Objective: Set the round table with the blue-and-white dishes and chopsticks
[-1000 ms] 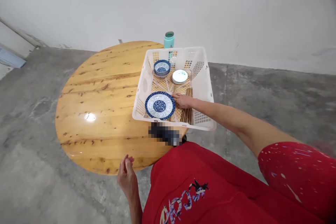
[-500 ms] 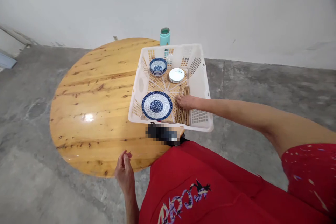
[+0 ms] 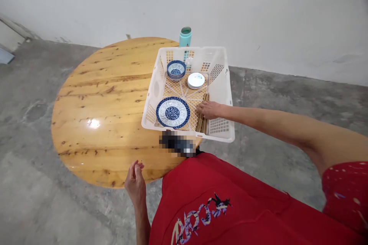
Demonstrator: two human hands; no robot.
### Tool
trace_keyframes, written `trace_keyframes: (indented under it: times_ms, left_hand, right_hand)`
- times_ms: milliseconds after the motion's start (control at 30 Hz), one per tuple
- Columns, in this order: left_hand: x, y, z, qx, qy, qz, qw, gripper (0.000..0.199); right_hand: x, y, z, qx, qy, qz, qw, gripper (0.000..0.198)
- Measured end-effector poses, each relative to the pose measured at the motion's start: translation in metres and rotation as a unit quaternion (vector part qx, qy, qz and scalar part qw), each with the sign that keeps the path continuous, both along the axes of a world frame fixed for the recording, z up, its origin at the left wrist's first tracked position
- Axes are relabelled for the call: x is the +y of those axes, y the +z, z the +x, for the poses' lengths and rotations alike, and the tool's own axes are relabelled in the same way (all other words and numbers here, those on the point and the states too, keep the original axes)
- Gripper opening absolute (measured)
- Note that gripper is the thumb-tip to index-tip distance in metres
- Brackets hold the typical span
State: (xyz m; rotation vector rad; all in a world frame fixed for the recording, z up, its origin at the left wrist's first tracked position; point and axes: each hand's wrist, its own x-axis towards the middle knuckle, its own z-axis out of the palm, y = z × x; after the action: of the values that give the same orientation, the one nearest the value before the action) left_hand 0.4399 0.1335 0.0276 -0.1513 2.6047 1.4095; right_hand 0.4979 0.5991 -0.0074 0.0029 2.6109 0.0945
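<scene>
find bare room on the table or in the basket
Widest: the yellow wooden table left of the white plastic basket. Inside, a small gap between the stacked blue-patterned bowls and round blue-rimmed plate. Crowded: near right, where the right hand touches thin brown sticks.

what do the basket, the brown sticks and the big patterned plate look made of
Basket: probably moulded plastic, whitish and slightly translucent, with lattice holes. Brown sticks: likely wood or bamboo, seemingly matt, by their colour and slender shape. Big patterned plate: perhaps glazed ceramic, smooth, with blue-and-white decoration, though melamine is possible.
</scene>
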Motion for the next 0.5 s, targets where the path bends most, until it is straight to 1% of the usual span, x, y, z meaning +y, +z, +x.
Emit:
trace_keyframes:
  times_ms: [67,167,300,367,500]
  left_hand:
    - [0.000,-0.001,0.000,0.002,-0.003,-0.002,1.000,0.045]
    - [-0.001,-0.002,0.001,0.002,-0.001,-0.002,1.000,0.045]
    - [-0.005,-0.004,0.002,0.003,0.003,-0.005,1.000,0.046]
    - [-0.006,-0.005,0.003,0.008,0.001,-0.009,1.000,0.045]
    - [-0.005,-0.008,0.004,0.007,0.001,-0.003,1.000,0.044]
  right_hand:
    - [0.001,0.001,-0.001,-0.001,-0.001,0.001,1.000,0.048]
    - [-0.003,0.001,-0.001,0.023,0.005,-0.019,1.000,0.049]
    - [-0.017,-0.001,0.005,0.016,0.056,-0.050,0.997,0.053]
    - [-0.021,-0.001,0.010,0.010,0.070,-0.057,0.996,0.053]
    - [-0.022,0.000,0.017,0.022,0.042,-0.090,0.995,0.047]
